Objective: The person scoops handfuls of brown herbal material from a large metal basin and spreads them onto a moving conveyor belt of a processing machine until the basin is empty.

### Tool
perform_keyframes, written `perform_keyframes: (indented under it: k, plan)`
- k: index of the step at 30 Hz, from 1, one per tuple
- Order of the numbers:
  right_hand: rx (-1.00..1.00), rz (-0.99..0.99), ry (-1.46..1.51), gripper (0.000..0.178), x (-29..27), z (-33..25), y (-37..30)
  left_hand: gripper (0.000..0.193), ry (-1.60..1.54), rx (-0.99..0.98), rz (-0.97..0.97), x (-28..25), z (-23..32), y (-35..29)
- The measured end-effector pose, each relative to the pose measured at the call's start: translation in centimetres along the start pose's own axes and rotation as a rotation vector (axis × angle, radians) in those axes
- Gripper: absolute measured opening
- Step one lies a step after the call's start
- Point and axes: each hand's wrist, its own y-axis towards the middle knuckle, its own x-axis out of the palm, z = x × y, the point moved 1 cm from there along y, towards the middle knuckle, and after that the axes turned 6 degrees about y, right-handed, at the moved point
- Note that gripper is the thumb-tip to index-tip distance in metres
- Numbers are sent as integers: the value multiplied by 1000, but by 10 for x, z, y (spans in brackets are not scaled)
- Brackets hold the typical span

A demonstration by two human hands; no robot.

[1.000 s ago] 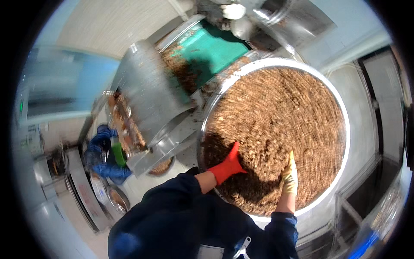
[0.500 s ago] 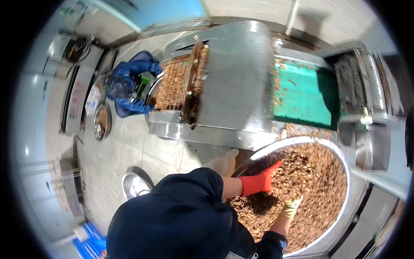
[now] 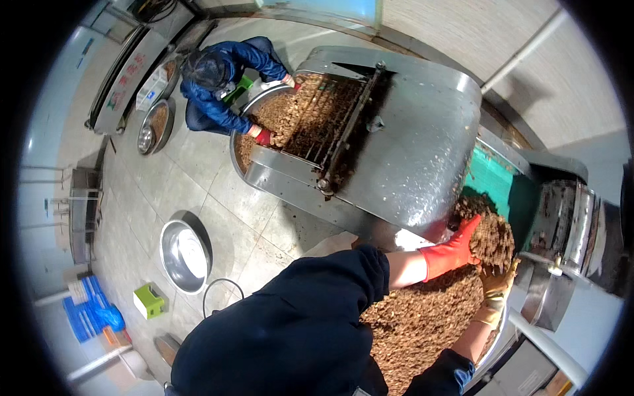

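Note:
My left hand [image 3: 452,255] wears a red glove and my right hand [image 3: 496,294] a yellowish one. Between them they cup a big clump of brown, crumbly mix [image 3: 494,239], my left hand at its left side and my right beneath its near side. The clump is up against the green conveyor belt [image 3: 487,181] of a metal machine [image 3: 422,145]. Below my arms, loose brown mix [image 3: 422,323] fills a large round basin, whose rim [image 3: 504,332] shows at the right. My sleeves and back hide much of the basin.
At the machine's far left end, a co-worker [image 3: 221,82] in blue has both gloved hands in mix coming over its slats, above another basin [image 3: 236,155]. On the floor stand a metal bowl [image 3: 186,256], a small green stool [image 3: 149,300] and blue bags [image 3: 92,310].
Both hands have risen out of the basin and moved away from me toward the green belt, carrying a clump of mix. The view has turned, and the co-worker's hands are now plainly visible.

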Motion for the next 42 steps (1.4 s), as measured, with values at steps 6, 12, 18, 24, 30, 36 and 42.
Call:
perform_keyframes:
  k: [6, 12, 18, 24, 30, 36, 42]
  plan:
    - [-320, 459, -1087, 57, -65, 34, 58, 71, 846, 531, -322, -69, -43, 13]
    - [-188, 308, -721, 51, 32, 98, 61, 57, 545, 461, -217, -79, -56, -18]
    - [-591, -149, -1075, 73, 79, 69, -34, 53, 419, 663, -143, -72, -78, -28]
    - [-10, 427, -940, 71, -4, 59, -192, 62, 1029, 481, 22, -115, -107, -78]
    - [36, 902, -475, 74, -93, 90, -319, 88, 969, -61, 177, -211, -131, -119]
    - [91, 731, 226, 69, -190, 188, -304, 89, 980, 2, 449, -229, -116, -113]
    - [314, 696, 31, 64, -110, 196, -188, 82, 330, -154, 533, -220, -106, -71]
